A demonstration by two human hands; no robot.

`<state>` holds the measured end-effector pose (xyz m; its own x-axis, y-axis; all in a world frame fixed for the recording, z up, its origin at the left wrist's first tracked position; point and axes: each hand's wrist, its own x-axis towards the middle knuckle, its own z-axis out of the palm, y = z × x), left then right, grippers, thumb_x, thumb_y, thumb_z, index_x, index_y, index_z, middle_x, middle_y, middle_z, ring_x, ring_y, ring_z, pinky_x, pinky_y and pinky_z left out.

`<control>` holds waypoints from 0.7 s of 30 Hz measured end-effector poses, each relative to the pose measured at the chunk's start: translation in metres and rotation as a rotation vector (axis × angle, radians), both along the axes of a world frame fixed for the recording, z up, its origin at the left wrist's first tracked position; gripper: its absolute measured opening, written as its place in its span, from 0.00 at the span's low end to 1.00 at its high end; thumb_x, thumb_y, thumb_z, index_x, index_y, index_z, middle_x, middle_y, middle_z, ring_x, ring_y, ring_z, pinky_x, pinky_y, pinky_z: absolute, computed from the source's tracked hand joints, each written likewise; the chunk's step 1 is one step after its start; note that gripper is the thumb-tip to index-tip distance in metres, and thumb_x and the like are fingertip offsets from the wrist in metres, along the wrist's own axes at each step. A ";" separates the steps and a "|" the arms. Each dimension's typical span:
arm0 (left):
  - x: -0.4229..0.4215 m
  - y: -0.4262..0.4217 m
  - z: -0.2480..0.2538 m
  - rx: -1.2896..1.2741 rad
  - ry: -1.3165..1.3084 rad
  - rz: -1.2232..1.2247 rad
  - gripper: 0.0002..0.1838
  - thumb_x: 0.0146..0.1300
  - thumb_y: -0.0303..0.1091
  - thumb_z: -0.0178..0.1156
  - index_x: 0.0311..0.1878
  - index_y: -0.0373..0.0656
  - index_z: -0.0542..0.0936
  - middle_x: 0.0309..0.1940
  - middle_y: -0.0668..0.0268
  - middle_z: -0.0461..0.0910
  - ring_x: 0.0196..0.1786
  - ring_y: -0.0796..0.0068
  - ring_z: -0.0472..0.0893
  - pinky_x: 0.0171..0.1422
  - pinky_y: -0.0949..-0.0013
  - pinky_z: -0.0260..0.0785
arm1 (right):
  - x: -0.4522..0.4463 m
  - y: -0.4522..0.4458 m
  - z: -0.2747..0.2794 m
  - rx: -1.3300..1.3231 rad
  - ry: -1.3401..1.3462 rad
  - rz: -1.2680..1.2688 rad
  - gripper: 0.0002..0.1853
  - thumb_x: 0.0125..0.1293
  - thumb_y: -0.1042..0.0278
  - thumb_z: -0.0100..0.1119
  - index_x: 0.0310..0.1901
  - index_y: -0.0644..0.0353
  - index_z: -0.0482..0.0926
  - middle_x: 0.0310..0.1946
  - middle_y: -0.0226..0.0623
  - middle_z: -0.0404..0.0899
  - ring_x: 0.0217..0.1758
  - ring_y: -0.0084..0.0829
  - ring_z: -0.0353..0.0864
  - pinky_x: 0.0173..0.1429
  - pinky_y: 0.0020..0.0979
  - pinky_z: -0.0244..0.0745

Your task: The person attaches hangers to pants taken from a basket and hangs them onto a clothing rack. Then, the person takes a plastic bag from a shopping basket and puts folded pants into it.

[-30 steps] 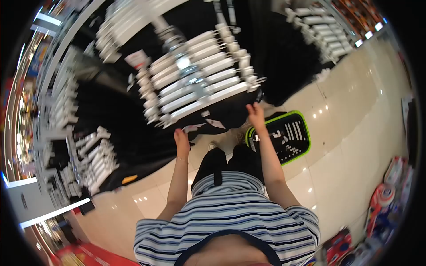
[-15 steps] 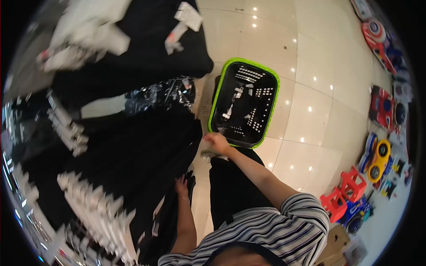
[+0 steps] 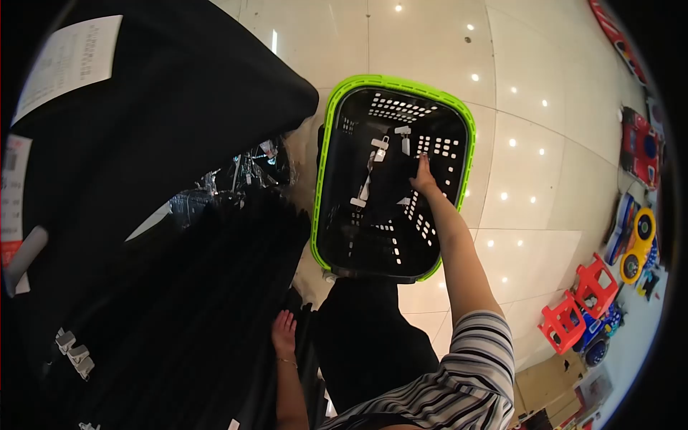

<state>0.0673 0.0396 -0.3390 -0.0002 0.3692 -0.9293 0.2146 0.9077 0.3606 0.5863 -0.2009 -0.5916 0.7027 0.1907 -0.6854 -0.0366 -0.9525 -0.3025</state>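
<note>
Head view: black cloth garments (image 3: 186,308) fill the frame's left, a black plastic basket with lime-green rim (image 3: 469,161) its centre. The left hand (image 3: 284,331), fingers slightly apart, is by the garments. The right hand (image 3: 425,178) reaches inside the basket — thumb apart from fingers, nothing visibly held. Left of it, and nearer it than the other hand, a slim clear-and-white clip hanger (image 3: 366,188) lies in the basket — long axis roughly top to bottom.

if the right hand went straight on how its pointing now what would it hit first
The right hand would probably meet the perforated inside of the green-rimmed basket; depth is unclear, so wall or floor is hard to tell.
</note>
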 end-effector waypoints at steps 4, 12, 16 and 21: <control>0.036 -0.003 -0.017 -0.023 0.041 -0.094 0.26 0.70 0.49 0.38 0.60 0.38 0.66 0.59 0.59 0.68 0.61 0.64 0.67 0.67 0.61 0.56 | -0.008 0.003 -0.058 -0.066 0.270 -0.132 0.39 0.52 0.64 0.63 0.64 0.58 0.55 0.52 0.48 0.74 0.56 0.47 0.72 0.59 0.36 0.69; 0.077 -0.069 0.077 -0.104 -0.003 -0.381 0.27 0.68 0.51 0.42 0.57 0.36 0.67 0.56 0.54 0.70 0.56 0.62 0.72 0.61 0.62 0.62 | -0.137 0.021 0.128 0.440 0.829 -0.684 0.14 0.61 0.65 0.53 0.46 0.62 0.75 0.18 0.28 0.68 0.11 0.21 0.63 0.12 0.25 0.58; 0.128 -0.085 0.092 -0.213 -0.103 -0.347 0.26 0.68 0.51 0.42 0.55 0.37 0.69 0.52 0.56 0.73 0.54 0.62 0.74 0.56 0.61 0.67 | -0.165 0.017 0.271 0.870 1.226 -0.686 0.11 0.63 0.69 0.52 0.46 0.57 0.75 0.39 0.24 0.74 0.28 0.16 0.74 0.27 0.22 0.77; 0.246 -0.097 0.123 -0.485 -0.483 -0.251 0.25 0.68 0.52 0.43 0.53 0.38 0.71 0.43 0.59 0.78 0.44 0.69 0.77 0.46 0.67 0.72 | -0.164 0.025 0.469 1.030 1.495 -0.016 0.08 0.64 0.68 0.52 0.37 0.60 0.79 0.28 0.23 0.76 0.30 0.11 0.69 0.35 0.17 0.66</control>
<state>0.3132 -0.0577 -0.2158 0.4815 -0.1495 -0.8636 0.3562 0.9337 0.0370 0.4224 -0.1764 -0.1225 -0.3200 0.8997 -0.2968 -0.8064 -0.4231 -0.4132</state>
